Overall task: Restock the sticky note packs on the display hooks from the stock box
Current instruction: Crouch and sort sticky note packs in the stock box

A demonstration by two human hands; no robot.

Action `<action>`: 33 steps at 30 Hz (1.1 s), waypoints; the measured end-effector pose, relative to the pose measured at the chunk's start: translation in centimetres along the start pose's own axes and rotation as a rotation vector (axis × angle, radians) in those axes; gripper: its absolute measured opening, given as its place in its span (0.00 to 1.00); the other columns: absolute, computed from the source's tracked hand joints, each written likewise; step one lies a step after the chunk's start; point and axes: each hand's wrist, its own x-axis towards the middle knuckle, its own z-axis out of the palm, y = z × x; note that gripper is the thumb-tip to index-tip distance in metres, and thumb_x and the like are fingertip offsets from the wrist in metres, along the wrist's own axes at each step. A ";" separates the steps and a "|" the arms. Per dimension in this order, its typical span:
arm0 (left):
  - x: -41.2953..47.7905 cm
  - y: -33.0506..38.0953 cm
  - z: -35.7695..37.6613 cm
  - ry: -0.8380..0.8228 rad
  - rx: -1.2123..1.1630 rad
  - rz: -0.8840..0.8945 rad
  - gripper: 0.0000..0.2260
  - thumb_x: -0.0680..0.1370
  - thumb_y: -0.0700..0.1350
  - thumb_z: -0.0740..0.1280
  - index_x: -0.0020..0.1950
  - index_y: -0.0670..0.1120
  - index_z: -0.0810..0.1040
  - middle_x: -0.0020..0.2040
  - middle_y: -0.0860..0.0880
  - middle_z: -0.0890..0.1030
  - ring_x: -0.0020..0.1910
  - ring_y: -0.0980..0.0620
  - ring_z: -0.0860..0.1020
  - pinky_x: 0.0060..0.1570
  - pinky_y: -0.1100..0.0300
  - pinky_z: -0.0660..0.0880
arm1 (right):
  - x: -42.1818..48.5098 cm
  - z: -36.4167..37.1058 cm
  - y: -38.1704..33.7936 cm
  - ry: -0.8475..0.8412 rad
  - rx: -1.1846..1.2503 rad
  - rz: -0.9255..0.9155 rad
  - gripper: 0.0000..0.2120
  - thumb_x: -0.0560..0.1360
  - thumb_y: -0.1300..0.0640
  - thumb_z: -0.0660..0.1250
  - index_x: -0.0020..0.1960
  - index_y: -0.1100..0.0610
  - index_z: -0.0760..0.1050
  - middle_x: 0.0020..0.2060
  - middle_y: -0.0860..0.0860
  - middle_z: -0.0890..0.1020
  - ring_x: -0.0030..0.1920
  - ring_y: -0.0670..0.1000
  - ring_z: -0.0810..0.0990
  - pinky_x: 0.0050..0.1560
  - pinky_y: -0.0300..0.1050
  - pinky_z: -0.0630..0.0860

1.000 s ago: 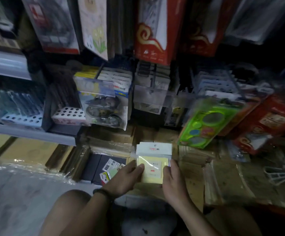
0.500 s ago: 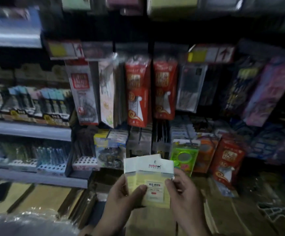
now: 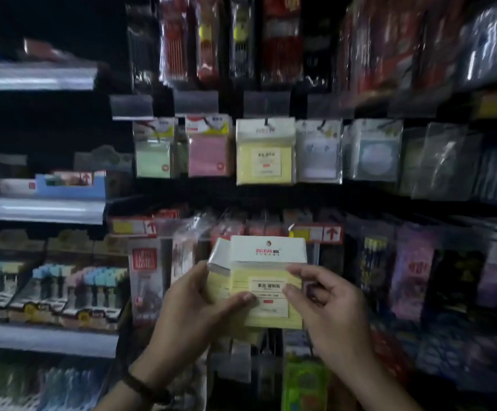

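Observation:
I hold a small stack of yellow sticky note packs with white header cards in front of the display. My left hand grips the stack from the left, thumb across the front. My right hand pinches the front pack at its right edge. Straight above, a matching yellow pack hangs on a hook in a row with green, pink and white packs. The stock box is out of view.
Red and dark packaged goods hang on hooks above the sticky note row and below it behind my hands. Shelves with pens and small boxes stand at the left. More bagged stationery hangs to the right. The scene is dim and blurred.
My view has swung upward from the floor stock to the hook display. Both hands have lifted the yellow packs up in front of the hooks, and the stack has fanned out slightly.

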 end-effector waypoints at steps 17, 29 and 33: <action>12.5 11.7 -8.0 -0.063 0.991 0.439 0.35 0.69 0.78 0.56 0.73 0.84 0.42 0.59 0.60 0.83 0.38 0.63 0.82 0.33 0.68 0.80 | 17.2 1.2 -6.5 0.096 0.174 -0.171 0.16 0.79 0.68 0.73 0.58 0.50 0.86 0.50 0.47 0.89 0.51 0.48 0.89 0.46 0.48 0.87; 18.8 14.4 -5.8 -0.100 1.197 0.546 0.44 0.76 0.72 0.66 0.80 0.74 0.37 0.68 0.55 0.81 0.42 0.60 0.76 0.35 0.65 0.78 | 21.9 3.6 -7.2 0.178 0.150 -0.279 0.17 0.79 0.65 0.74 0.61 0.46 0.84 0.58 0.40 0.87 0.61 0.39 0.84 0.61 0.48 0.84; 19.9 14.5 -5.6 -0.109 1.198 0.542 0.43 0.75 0.73 0.66 0.81 0.73 0.43 0.68 0.54 0.80 0.46 0.56 0.78 0.42 0.57 0.84 | 22.4 3.2 -7.3 0.189 0.064 -0.268 0.16 0.79 0.64 0.74 0.61 0.48 0.84 0.58 0.38 0.86 0.64 0.38 0.81 0.65 0.42 0.81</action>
